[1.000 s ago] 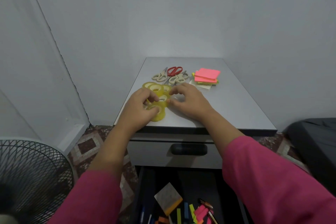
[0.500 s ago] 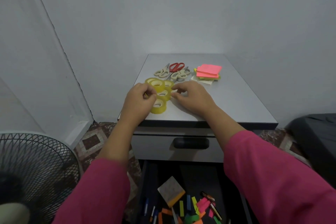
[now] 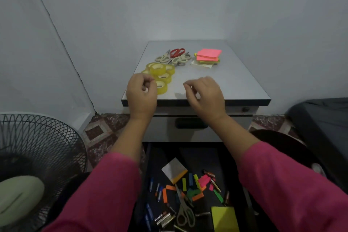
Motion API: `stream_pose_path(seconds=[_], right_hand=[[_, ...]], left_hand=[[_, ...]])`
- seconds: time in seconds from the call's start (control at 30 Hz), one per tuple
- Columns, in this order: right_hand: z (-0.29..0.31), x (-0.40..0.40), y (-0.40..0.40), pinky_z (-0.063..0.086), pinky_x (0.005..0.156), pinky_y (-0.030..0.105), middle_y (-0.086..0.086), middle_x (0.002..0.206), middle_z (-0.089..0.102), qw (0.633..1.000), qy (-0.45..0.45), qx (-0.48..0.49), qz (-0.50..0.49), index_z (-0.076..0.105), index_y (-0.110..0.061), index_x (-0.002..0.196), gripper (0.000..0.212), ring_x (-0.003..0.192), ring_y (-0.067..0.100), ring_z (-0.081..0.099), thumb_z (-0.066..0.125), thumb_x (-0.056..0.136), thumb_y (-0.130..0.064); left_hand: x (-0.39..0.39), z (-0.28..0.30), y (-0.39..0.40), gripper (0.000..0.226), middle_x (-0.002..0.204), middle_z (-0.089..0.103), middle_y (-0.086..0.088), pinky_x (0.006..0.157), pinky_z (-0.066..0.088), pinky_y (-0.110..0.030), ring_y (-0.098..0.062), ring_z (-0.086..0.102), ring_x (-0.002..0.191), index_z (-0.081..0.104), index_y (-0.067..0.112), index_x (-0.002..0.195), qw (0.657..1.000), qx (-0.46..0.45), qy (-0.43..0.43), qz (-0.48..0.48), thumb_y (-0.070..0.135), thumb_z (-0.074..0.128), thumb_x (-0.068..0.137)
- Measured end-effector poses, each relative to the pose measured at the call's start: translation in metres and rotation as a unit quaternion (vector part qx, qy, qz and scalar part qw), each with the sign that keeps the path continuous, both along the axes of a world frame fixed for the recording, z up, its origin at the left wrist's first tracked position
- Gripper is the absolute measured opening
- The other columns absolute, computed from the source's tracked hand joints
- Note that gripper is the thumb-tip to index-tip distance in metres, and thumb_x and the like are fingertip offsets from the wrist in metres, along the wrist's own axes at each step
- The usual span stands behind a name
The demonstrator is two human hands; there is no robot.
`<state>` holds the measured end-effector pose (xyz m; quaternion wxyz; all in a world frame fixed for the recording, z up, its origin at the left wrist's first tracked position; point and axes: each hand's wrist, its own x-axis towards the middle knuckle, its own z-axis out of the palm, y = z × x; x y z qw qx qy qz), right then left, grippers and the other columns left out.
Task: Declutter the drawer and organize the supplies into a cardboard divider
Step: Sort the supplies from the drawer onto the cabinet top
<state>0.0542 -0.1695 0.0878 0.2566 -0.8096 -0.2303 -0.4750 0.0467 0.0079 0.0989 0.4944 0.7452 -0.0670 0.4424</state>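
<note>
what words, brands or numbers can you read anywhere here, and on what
None can be read.
Cylindrical batteries in the open black drawer: label print, too blurred.
Blue pens beside them: markings, too small.
Yellow tape rolls, scissors and pink sticky notes on the grey cabinet top: no text shows.

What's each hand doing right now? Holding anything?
Left hand: fingers loosely curled, empty, beside the tape rolls.
Right hand: loosely curled, empty.
</note>
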Motion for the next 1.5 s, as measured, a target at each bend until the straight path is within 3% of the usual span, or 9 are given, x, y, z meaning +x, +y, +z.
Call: stream_pose_path(seconds=[0.13, 0.27, 0.43, 0.57, 0.7, 0.97, 1.1, 1.3, 1.5], right_hand=[[-0.054, -0.042, -0.017, 0.041, 0.064, 0.031, 0.002, 0.075, 0.063, 0.998, 0.059, 0.003, 0.005, 0.069, -0.010, 0.086, 0.018, 0.069, 0.019, 0.054, 0.056, 0.092, -0.020], [-0.119, -0.079, -0.032, 0.044, 0.064, 0.028, 0.000, 0.079, 0.064, 0.970, 0.240, -0.022, -0.037, 0.068, -0.014, 0.086, 0.026, 0.075, 0.017, 0.058, 0.049, 0.092, -0.030], [-0.174, -0.115, -0.055, 0.044, 0.065, 0.027, 0.003, 0.097, 0.066, 0.789, 0.591, -0.154, -0.066, 0.067, -0.018, 0.098, 0.024, 0.087, 0.021, 0.065, 0.048, 0.094, -0.033], [-0.190, -0.121, -0.063, 0.048, 0.084, 0.030, 0.008, 0.120, 0.062, 0.638, 0.713, -0.284, -0.057, 0.065, -0.016, 0.115, 0.028, 0.108, 0.025, 0.061, 0.057, 0.091, -0.029], [-0.198, -0.118, -0.064, 0.047, 0.092, 0.032, 0.008, 0.130, 0.056, 0.570, 0.739, -0.355, -0.058, 0.058, -0.013, 0.124, 0.039, 0.117, 0.024, 0.056, 0.067, 0.086, -0.017], [-0.203, -0.103, -0.074, 0.047, 0.076, 0.023, 0.002, 0.099, 0.062, 0.630, 0.757, -0.166, -0.040, 0.063, -0.023, 0.085, 0.004, 0.094, 0.014, 0.059, 0.066, 0.087, -0.021], [-0.208, -0.094, -0.077, 0.037, 0.052, 0.014, -0.001, 0.066, 0.054, 0.675, 0.734, 0.041, -0.052, 0.053, -0.020, 0.062, 0.029, 0.060, 0.006, 0.049, 0.072, 0.084, -0.016], [-0.228, -0.095, -0.065, 0.044, 0.061, 0.026, 0.004, 0.074, 0.058, 0.653, 0.719, 0.227, -0.075, 0.057, -0.009, 0.076, 0.017, 0.070, 0.017, 0.056, 0.073, 0.081, -0.005], [-0.240, -0.089, -0.044, 0.051, 0.069, 0.035, 0.012, 0.096, 0.060, 0.637, 0.709, 0.295, -0.060, 0.064, -0.006, 0.103, 0.021, 0.092, 0.027, 0.058, 0.070, 0.083, -0.002]], left_hand=[[-0.037, -0.048, -0.015, 0.010, 0.072, 0.050, -0.001, 0.063, 0.037, -0.024, -0.017, 0.046, 0.069, 0.058, 0.005, 0.073, 0.995, 0.094, -0.034, -0.003, 0.006, 0.051, 0.080], [-0.060, -0.116, -0.022, 0.013, 0.072, 0.047, 0.005, 0.066, 0.038, -0.025, -0.011, 0.043, 0.075, 0.053, 0.016, 0.071, 0.975, 0.174, 0.127, -0.047, 0.018, 0.048, 0.083], [-0.070, -0.190, -0.018, 0.029, 0.117, 0.057, -0.007, 0.095, 0.041, -0.032, -0.022, 0.049, 0.114, 0.065, 0.013, 0.113, 0.820, 0.339, 0.426, -0.174, 0.005, 0.050, 0.089], [-0.081, -0.222, -0.019, 0.058, 0.155, 0.023, -0.013, 0.115, 0.023, -0.035, -0.029, 0.023, 0.142, 0.031, 0.010, 0.148, 0.692, 0.430, 0.543, -0.203, 0.008, 0.050, 0.093], [-0.084, -0.231, -0.018, 0.061, 0.160, 0.004, -0.013, 0.118, 0.016, -0.036, -0.029, 0.010, 0.146, 0.017, 0.007, 0.151, 0.664, 0.446, 0.570, -0.187, 0.002, 0.041, 0.095], [-0.081, -0.235, -0.019, 0.057, 0.160, 0.010, -0.010, 0.117, 0.019, -0.030, -0.025, 0.020, 0.145, 0.022, 0.009, 0.150, 0.663, 0.416, 0.578, -0.230, -0.001, 0.038, 0.096], [-0.079, -0.241, -0.023, 0.061, 0.159, 0.016, -0.007, 0.115, 0.017, -0.025, -0.022, 0.020, 0.145, 0.027, 0.015, 0.150, 0.673, 0.382, 0.568, -0.278, -0.005, 0.041, 0.094], [-0.075, -0.245, -0.029, 0.045, 0.137, 0.047, -0.014, 0.102, 0.038, -0.027, -0.027, 0.047, 0.124, 0.053, 0.013, 0.134, 0.720, 0.359, 0.538, -0.252, -0.001, 0.046, 0.092], [-0.071, -0.248, -0.031, 0.028, 0.126, 0.049, -0.016, 0.095, 0.045, -0.032, -0.030, 0.054, 0.112, 0.066, 0.003, 0.115, 0.700, 0.385, 0.560, -0.221, 0.009, 0.061, 0.087]])
